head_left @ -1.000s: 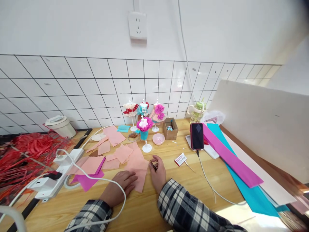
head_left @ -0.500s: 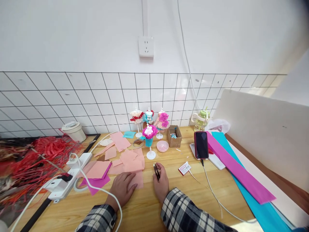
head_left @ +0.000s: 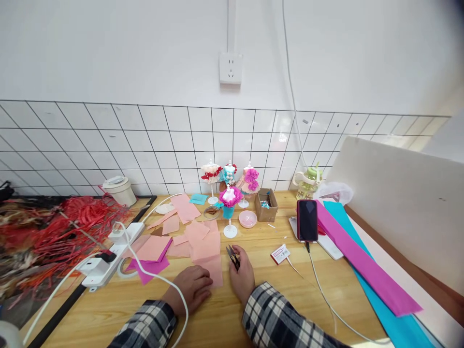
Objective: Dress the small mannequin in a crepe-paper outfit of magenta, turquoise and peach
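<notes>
In my right hand is a pair of small dark thread snips, its blades pointing up and away from me and slightly apart. My left hand rests low on the table, fingers together and gently bent, at the left edge of a light pink paper piece. Beyond the hands, more pink paper lies in overlapping pieces. A small white dress-form stand with a magenta ruffle and a blue lower part stands upright just behind the snips.
Several decorated dress forms stand behind, beside a cardboard box and a pink bowl. A phone and long crepe paper strips lie right. Left are a power strip and red strands; its white cable crosses my left wrist.
The view has turned slightly left. My left hand has drawn back toward me, uncovering more of the pink paper piece. The snips have turned in my right hand and their two blades now show apart.
</notes>
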Demonstrator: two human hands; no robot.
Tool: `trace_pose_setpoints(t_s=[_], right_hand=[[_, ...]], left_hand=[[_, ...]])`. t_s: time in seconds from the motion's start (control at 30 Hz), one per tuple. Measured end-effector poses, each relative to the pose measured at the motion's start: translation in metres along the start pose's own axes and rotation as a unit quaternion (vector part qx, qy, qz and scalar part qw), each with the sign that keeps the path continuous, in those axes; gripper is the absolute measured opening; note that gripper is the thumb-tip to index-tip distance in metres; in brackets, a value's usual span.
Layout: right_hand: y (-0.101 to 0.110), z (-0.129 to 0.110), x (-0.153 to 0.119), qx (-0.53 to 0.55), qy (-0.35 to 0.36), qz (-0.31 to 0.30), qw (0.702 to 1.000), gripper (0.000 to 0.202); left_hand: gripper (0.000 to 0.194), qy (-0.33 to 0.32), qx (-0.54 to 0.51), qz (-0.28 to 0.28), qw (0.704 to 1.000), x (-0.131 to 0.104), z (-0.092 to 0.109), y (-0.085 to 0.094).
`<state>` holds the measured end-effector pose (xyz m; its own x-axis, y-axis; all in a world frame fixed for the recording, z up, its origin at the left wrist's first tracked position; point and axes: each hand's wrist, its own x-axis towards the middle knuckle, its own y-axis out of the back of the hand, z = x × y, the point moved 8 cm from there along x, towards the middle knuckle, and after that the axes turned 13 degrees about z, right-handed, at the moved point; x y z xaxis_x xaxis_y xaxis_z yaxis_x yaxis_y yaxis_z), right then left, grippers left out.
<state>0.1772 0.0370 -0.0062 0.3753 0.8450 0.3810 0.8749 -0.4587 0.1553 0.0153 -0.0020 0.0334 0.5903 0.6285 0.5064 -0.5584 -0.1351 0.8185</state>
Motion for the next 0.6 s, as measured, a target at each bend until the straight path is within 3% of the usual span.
trace_pose_setpoints(t_s=[0.23, 0.4, 0.6], right_hand=[[-0.002, 0.003, 0.001, 0.012, -0.015, -0.013, 1.000, 0.045], [-0.001, 0.011, 0.001, 0.008, -0.020, -0.005, 1.000, 0.045], [0.010, 0.012, -0.008, -0.013, -0.012, -0.005, 1.000, 0.046]], left_hand=[[0.029, 0.011, -0.007, 0.035, 0.999, -0.007, 0.038, -0.010], [0.028, 0.065, -0.010, 0.053, 0.996, -0.011, 0.033, -0.006], [0.026, 0.056, -0.004, 0.065, 0.996, -0.013, 0.029, -0.006]])
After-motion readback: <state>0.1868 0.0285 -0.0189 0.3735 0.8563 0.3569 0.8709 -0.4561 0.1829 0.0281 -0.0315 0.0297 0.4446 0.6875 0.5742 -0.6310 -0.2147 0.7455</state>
